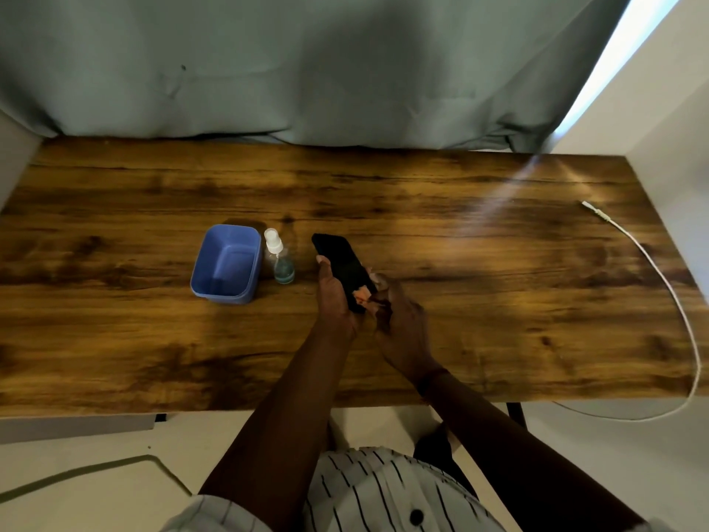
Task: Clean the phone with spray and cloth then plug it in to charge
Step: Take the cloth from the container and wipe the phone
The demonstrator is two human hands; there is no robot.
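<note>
A black phone (339,259) is held above the middle of the wooden table (498,270), cradled from below by my left hand (335,297). My right hand (399,320) pinches a small pinkish-orange cloth (362,295) against the phone's near end. A clear spray bottle (279,257) with a white nozzle stands upright just left of the phone, untouched. A white charging cable (660,274) lies along the table's right side, its plug tip at the far right and its tail dropping over the front edge.
An empty blue plastic tub (226,263) stands beside the spray bottle on its left. A grey-green curtain (307,71) hangs behind the table. White walls close in on both sides.
</note>
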